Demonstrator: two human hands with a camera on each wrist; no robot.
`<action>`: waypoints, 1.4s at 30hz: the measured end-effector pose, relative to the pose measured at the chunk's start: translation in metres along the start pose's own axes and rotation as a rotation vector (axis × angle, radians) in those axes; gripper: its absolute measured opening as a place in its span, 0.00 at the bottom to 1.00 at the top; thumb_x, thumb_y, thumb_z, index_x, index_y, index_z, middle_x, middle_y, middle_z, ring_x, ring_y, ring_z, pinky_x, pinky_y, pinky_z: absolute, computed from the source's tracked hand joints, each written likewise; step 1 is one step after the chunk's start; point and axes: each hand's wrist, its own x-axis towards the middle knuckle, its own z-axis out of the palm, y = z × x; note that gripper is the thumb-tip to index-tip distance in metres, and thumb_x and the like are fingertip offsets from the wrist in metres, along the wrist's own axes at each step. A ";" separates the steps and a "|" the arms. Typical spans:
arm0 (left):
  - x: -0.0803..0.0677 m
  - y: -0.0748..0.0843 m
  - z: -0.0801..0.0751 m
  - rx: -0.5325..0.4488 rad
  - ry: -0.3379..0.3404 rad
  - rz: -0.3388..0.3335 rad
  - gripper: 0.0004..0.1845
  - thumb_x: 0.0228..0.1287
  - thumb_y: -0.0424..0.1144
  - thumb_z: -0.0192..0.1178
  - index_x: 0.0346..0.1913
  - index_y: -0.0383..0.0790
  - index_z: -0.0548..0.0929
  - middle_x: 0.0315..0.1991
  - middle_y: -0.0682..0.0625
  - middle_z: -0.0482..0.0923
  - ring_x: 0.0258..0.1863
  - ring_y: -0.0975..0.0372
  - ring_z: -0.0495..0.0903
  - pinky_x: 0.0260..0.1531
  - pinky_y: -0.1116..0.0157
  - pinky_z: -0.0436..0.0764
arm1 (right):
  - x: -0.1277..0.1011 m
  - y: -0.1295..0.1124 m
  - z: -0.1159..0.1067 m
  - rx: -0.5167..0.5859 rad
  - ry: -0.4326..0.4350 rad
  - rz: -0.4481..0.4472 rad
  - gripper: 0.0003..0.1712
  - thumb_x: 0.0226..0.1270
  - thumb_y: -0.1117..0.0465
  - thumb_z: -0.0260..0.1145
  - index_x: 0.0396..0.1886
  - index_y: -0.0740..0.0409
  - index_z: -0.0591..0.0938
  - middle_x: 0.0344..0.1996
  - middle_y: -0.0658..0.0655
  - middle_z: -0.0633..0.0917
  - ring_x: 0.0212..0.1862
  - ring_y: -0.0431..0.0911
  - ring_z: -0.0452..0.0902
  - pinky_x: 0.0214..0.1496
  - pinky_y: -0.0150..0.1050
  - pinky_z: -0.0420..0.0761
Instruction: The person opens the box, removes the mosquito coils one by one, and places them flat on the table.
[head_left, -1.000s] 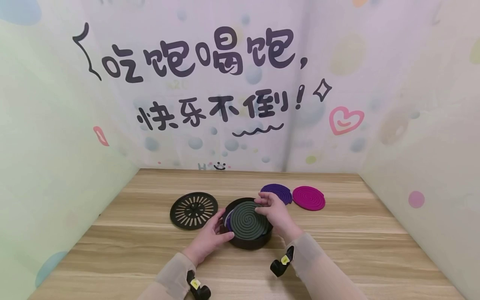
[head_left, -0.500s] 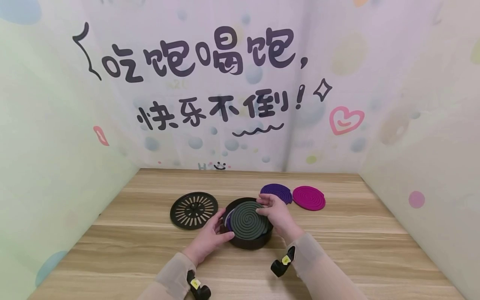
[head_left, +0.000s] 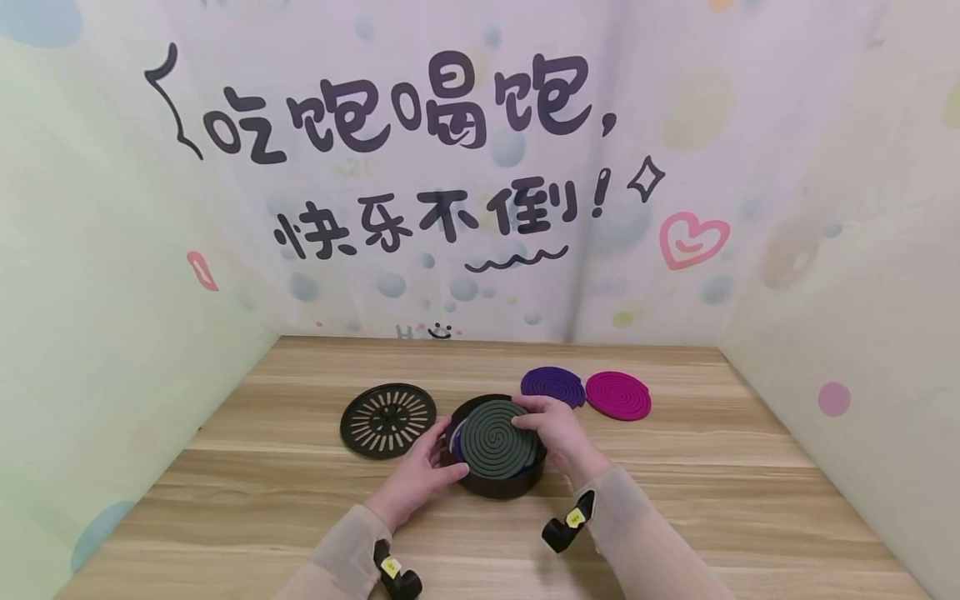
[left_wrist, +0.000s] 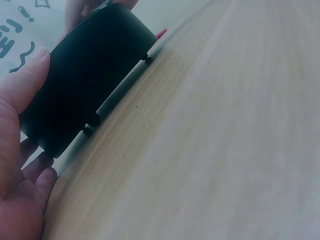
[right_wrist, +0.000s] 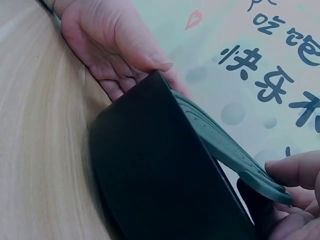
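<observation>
Since a second ago almost nothing has shifted: only the right hand (head_left: 558,429) has drawn slightly nearer over the coil, while the left has held its place.

Farthest left on the wooden table (head_left: 300,500) lies the slotted black lid (head_left: 387,420), flat and apart from the hands. Next comes the left hand (head_left: 420,477), forearm angled up from the near edge in a beige sleeve, palm turned toward the round black holder (head_left: 495,483). Its thumb lies against the holder's near-left wall and its fingers reach round the left side, so it grips the holder and steadies it; the left wrist view shows the thumb pressed on the dark wall.

The holder stands on the table between the two hands. In its mouth sits the dark green coil (head_left: 495,440), tilted, its right edge raised above the rim.

The right hand arches over the holder's right rim, wrist bent, fingertips (right_wrist: 295,170) pinching the coil's raised edge.

Beyond it, flat on the table, lie a purple coil (head_left: 553,385) and, just beside it, a magenta coil (head_left: 618,395).
</observation>
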 end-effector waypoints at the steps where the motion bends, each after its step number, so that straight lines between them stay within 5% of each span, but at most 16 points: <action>1: 0.000 0.000 0.000 -0.001 0.000 0.000 0.49 0.58 0.41 0.69 0.76 0.40 0.50 0.73 0.36 0.52 0.71 0.45 0.56 0.67 0.50 0.61 | 0.000 0.000 0.000 -0.003 -0.001 0.001 0.24 0.60 0.72 0.63 0.59 0.66 0.78 0.59 0.64 0.77 0.58 0.50 0.71 0.61 0.45 0.72; 12: 0.000 0.001 0.001 0.000 0.004 0.008 0.48 0.58 0.40 0.69 0.75 0.39 0.50 0.73 0.36 0.52 0.71 0.45 0.56 0.67 0.50 0.61 | 0.000 -0.001 0.000 0.041 -0.039 -0.002 0.29 0.59 0.76 0.61 0.63 0.69 0.72 0.49 0.65 0.82 0.42 0.44 0.80 0.43 0.33 0.82; 34: -0.001 0.003 0.001 0.005 0.002 0.000 0.48 0.58 0.40 0.69 0.75 0.40 0.51 0.73 0.37 0.52 0.71 0.45 0.56 0.67 0.50 0.60 | 0.001 -0.006 -0.004 0.057 -0.185 0.084 0.34 0.56 0.76 0.63 0.65 0.65 0.68 0.49 0.64 0.80 0.37 0.45 0.81 0.36 0.38 0.85; 42: -0.001 0.004 0.001 0.006 0.000 -0.002 0.48 0.58 0.41 0.69 0.75 0.40 0.51 0.73 0.36 0.52 0.71 0.44 0.55 0.67 0.49 0.60 | 0.001 -0.005 -0.004 0.076 -0.159 0.087 0.34 0.57 0.78 0.61 0.65 0.65 0.66 0.51 0.66 0.79 0.39 0.46 0.82 0.38 0.41 0.85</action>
